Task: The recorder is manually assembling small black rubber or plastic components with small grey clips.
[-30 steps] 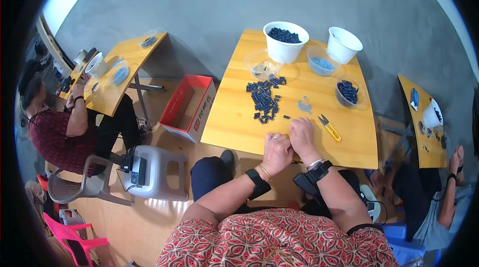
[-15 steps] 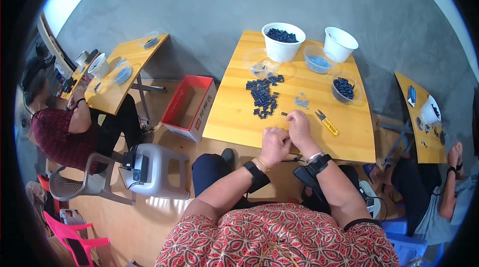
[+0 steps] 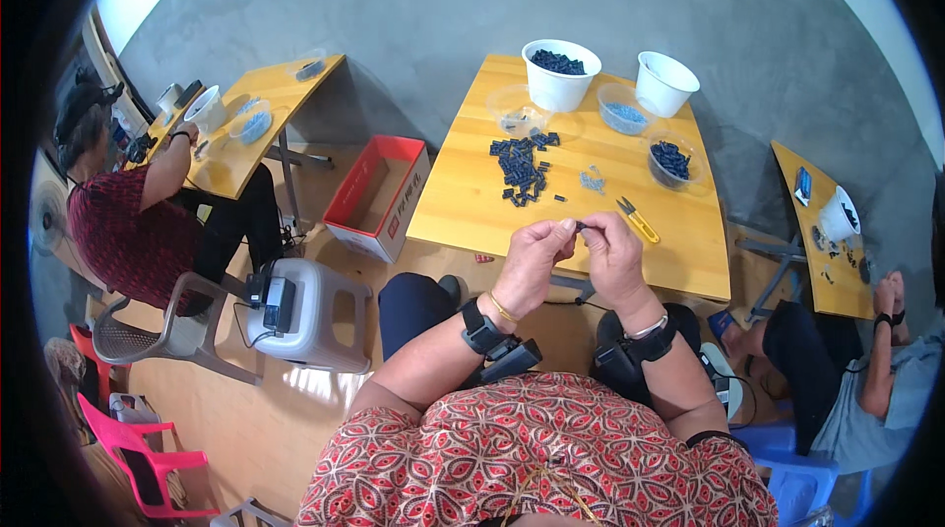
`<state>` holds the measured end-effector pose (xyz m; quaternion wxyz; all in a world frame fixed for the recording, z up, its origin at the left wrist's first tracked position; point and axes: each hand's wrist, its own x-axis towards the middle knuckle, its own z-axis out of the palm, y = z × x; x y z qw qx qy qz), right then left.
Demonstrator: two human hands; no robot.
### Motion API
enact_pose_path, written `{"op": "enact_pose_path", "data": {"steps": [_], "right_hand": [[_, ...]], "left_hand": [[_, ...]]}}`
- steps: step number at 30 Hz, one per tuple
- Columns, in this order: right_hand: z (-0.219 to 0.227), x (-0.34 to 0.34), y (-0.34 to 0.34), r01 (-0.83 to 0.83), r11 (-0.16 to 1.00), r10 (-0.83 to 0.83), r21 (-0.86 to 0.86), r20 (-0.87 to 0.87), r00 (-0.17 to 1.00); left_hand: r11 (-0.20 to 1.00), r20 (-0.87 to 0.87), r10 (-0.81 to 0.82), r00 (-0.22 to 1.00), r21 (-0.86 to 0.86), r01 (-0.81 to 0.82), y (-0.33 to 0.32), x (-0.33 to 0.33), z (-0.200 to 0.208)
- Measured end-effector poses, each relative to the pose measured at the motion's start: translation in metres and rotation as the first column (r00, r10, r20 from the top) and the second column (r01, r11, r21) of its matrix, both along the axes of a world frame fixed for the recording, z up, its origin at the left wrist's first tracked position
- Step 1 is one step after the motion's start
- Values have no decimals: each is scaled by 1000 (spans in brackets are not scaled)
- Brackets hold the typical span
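Raised above the table's front edge, my left hand (image 3: pixel 532 259) and my right hand (image 3: pixel 614 253) meet fingertip to fingertip. Both pinch one small dark piece (image 3: pixel 579 226), mostly covered by the fingers. Beyond them on the table (image 3: pixel 458 194) lies a heap of small dark-blue plastic pieces (image 3: pixel 518 171), with a single piece (image 3: pixel 560 198) apart from it. Small pale-grey parts (image 3: pixel 592 181) are scattered right of the heap. Thread snips (image 3: pixel 640 221) with yellow handles rest near my right hand.
At the back stand a white tub (image 3: pixel 561 82) of dark pieces and another white tub (image 3: pixel 666 84). See-through bowls hold pale-blue parts (image 3: pixel 624 117) and dark pieces (image 3: pixel 671 161). A red box (image 3: pixel 346 196) sits on the floor at left. Other people work at tables on both sides.
Both hands have lifted from the table edge, and the fingertips now show a small dark piece between them. The person at left has reached an arm forward over their table.
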<state>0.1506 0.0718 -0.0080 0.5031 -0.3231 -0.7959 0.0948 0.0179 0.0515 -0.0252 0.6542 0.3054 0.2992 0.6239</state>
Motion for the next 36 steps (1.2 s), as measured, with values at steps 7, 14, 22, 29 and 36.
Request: {"op": "enact_pose_path", "data": {"steps": [7, 14, 22, 29, 36], "right_hand": [[14, 10, -9, -290, 899, 187, -329, -311, 932], [16, 19, -7, -339, 858, 187, -386, -381, 906], [11, 15, -2, -320, 840, 194, -438, -309, 931], [0, 12, 7, -200, 910, 169, -363, -116, 979], [-7, 73, 96, 322, 941, -315, -108, 71, 946]], "left_hand": [[971, -265, 149, 953, 223, -90, -22, -6, 14], [959, -272, 202, 941, 248, -134, -28, -8, 18], [962, -228, 187, 956, 239, -131, -20, -7, 12], [989, -399, 110, 910, 136, -60, -9, -6, -3], [999, -319, 16, 948, -36, -30, 11, -20, -38]]}}
